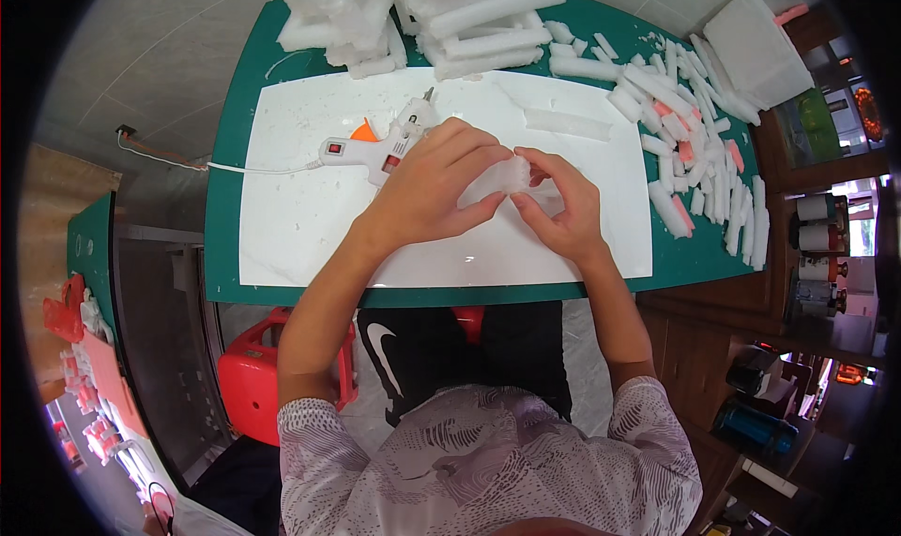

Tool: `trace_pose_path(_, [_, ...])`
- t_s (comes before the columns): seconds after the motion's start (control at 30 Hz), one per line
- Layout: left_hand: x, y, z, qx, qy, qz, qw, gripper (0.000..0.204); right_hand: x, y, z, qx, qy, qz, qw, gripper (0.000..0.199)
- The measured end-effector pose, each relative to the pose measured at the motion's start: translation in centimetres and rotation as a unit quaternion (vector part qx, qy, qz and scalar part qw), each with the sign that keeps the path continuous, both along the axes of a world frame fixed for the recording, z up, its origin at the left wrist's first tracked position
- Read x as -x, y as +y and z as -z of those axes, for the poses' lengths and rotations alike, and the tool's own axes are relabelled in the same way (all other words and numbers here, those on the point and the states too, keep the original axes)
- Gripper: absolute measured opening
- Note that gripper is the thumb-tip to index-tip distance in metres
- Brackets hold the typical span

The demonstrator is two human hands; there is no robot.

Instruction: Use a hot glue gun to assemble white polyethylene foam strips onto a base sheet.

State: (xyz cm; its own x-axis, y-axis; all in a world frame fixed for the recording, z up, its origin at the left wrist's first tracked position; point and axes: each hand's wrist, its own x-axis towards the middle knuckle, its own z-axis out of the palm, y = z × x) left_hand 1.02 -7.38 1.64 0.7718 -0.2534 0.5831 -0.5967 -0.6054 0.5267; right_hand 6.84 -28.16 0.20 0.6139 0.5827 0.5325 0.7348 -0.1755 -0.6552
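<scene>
Over the middle of a white board (pixel 310 245), both my hands pinch a small piece of white foam (pixel 514 174) between thumbs and fingers. My left hand (pixel 434 185) has its fingers curled around the left side of the piece, hiding part of it. From the other side, my right hand (pixel 565 204) grips it with thumb and fingertips. Just beyond my left hand lies a white hot glue gun (pixel 409 128) with an orange part, its nozzle pointing away and partly covered by the hand. A pale foam strip (pixel 568 125) rests flat on the board past my right hand.
Stacked white foam slabs (pixel 488 20) stand along the green table's (pixel 230 142) far edge. A heap of white and pink foam offcuts (pixel 685 132) spreads on the right. The glue gun's cord (pixel 258 169) runs off left. A red stool (pixel 251 372) sits below the near left side.
</scene>
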Motion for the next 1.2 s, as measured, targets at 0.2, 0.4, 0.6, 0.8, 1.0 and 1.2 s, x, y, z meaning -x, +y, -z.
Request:
trace_pose_path(0.2, [-0.03, -0.02, 0.04, -0.003, -0.002, -0.004, 1.0, 0.038, 0.0, 0.03, -0.08, 0.003, 0.001, -0.003, 1.0, 0.044])
trace_pose_path(0.4, [-0.12, 0.15, -0.1, -0.021, -0.003, -0.007, 1.0, 0.039, -0.05, -0.01, 0.0, 0.006, -0.002, 0.001, 1.0, 0.045])
trace_pose_path(0.6, [-0.05, 0.24, 0.05, -0.032, 0.019, -0.003, 0.999, 0.045, -0.13, -0.1, -0.06, 0.017, -0.006, 0.009, 1.0, 0.045])
trace_pose_path(0.8, [-0.09, 0.25, 0.0, -0.037, 0.033, -0.003, 0.999, 0.047, -0.2, -0.02, -0.02, 0.013, -0.009, 0.012, 1.0, 0.045])
trace_pose_path(1.0, [-0.28, 0.12, 0.22, -0.033, 0.027, -0.007, 0.999, 0.045, -0.19, -0.04, -0.11, 0.021, -0.005, 0.009, 1.0, 0.045])
trace_pose_path(1.2, [-0.29, 0.11, 0.2, -0.035, 0.014, -0.01, 0.999, 0.043, -0.18, -0.07, -0.13, 0.019, -0.014, -0.002, 1.0, 0.045])
